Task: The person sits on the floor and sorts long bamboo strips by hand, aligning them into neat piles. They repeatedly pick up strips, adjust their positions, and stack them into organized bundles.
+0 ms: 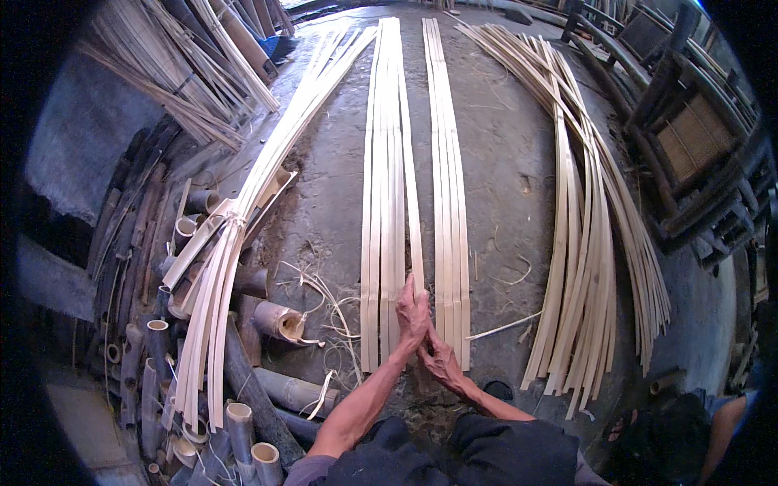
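Long pale bamboo strips lie side by side on the floor in two bands, a left band [381,162] and a narrower right band [450,211]. One bamboo strip [412,194] runs along the inner edge of the left band, slightly apart from it at the near part. My left hand [412,314] is closed round the near part of this strip. Just below and to the right, touching or almost touching it, is my right hand [442,359]. Its fingers are bent together, and whatever they hold is hidden.
A tied bundle of strips [235,223] leans over cut bamboo tubes [279,321] on the left. More loose strips [579,308] fan out on the right. Thin shavings [332,296] litter the floor. A wooden bench [689,138] stands far right; part of another person [725,437] shows lower right.
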{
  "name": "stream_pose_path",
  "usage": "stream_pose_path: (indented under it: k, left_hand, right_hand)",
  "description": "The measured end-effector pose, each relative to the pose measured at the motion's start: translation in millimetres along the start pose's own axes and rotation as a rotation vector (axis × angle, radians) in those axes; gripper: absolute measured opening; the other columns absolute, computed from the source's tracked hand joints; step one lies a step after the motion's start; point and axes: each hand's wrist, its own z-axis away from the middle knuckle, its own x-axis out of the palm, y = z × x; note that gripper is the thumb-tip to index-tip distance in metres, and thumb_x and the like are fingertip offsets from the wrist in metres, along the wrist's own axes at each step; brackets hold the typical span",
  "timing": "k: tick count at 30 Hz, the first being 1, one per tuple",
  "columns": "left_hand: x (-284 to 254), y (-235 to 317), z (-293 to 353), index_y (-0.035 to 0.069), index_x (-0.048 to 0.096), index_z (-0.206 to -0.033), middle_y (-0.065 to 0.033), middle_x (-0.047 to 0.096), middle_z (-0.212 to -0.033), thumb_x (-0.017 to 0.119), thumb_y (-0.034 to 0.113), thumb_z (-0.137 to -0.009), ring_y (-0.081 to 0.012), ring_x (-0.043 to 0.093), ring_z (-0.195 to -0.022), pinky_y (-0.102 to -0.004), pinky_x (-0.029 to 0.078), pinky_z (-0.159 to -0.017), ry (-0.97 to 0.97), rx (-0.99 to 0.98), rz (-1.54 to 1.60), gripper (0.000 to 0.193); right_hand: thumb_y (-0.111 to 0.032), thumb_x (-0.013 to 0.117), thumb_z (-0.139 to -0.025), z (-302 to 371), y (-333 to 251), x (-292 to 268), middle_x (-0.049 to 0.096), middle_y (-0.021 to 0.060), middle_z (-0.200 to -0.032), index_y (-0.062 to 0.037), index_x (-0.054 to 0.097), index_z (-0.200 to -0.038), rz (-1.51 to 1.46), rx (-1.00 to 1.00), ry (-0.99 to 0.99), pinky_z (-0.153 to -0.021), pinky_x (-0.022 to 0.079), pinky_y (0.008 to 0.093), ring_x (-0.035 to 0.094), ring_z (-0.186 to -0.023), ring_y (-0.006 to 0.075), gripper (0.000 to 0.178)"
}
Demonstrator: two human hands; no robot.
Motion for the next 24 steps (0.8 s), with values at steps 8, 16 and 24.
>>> stream_pose_path:
  k: [8,16,24]
  left_hand:
    - [-40.6,-20.3,6.5,0.000,0.037,-0.140,-0.0211,0.038,-0.141,0.049,0.022,-0.093,-0.0360,0.034,-0.134,-0.0494,0.026,-0.110,0.011,0.533,-0.801,0.053]
    - [-52.6,-52.6,6.2,0.002,0.031,-0.145,-0.0147,0.026,-0.153,0.042,0.026,-0.097,-0.0297,0.019,-0.144,-0.0486,0.012,-0.116,-0.154,0.504,-0.985,0.056]
    - [-35.4,10.8,3.8,-0.007,0.030,-0.142,-0.0259,0.044,-0.138,0.047,0.028,-0.096,-0.0363,0.045,-0.126,-0.0425,0.037,-0.102,-0.176,0.187,-0.345,0.060]
  right_hand:
    - [-0.012,0.058,-0.091,-12.5,14.6,-2.8,0.058,0.0291,-0.091,0.0020,0.017,-0.147,0.155,0.136,-0.148,-0.067,0.047,0.0291,0.057,-0.074,0.0161,0.071]
    - [-0.020,0.060,-0.089,-28.7,7.9,-0.2,0.060,0.0294,-0.076,-0.0011,0.016,-0.147,0.216,0.181,-0.212,-0.064,0.048,0.0476,0.062,-0.076,0.0472,0.076]
    - [-0.020,0.058,-0.091,2.4,-50.7,-8.3,0.046,0.0136,-0.066,-0.0054,0.032,-0.146,0.054,0.225,0.222,-0.052,0.039,0.0288,0.040,-0.059,0.0123,0.062]
